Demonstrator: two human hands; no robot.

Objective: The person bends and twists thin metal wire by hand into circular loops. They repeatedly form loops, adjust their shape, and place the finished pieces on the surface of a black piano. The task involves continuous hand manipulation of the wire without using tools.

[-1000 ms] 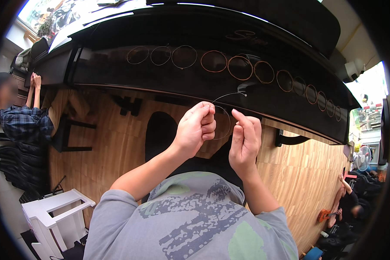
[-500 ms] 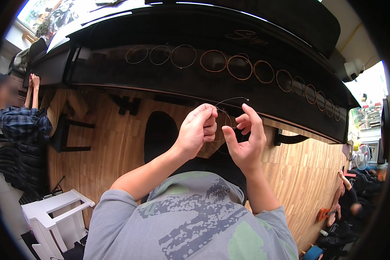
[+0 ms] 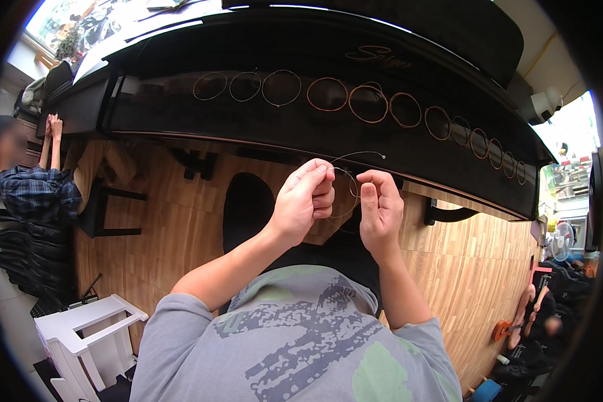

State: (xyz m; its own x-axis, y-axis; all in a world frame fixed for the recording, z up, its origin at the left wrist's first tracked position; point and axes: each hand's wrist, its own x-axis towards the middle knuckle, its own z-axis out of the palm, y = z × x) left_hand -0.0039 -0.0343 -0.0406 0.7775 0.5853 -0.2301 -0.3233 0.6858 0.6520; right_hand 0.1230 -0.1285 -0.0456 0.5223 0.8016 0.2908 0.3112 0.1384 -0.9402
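Note:
A thin steel guitar string [image 3: 355, 194], wound into a loose loop, hangs between my hands in front of the black piano. My left hand [image 3: 306, 201] is closed, pinching the loop at its left side. From there one free end of the string arcs to the right and finishes in a small ball above my right hand. My right hand [image 3: 382, 208] is at the loop's right side, its fingers curled and its thumb drawn in against the wire. Part of the loop is hard to see against the dark background.
On the piano's black front ledge [image 3: 181, 120] lies a row of coiled strings, silver coils [image 3: 281, 88] at left and copper-coloured coils [image 3: 368, 104] further right. Someone in a plaid shirt [image 3: 37, 194] sits at the left. A white stand [image 3: 94, 328] is at lower left, a small guitar [image 3: 502, 329] at right.
My right hand has gone from spread fingers to curled ones, with thumb and forefinger closing in beside the string loop. My left hand keeps its pinch.

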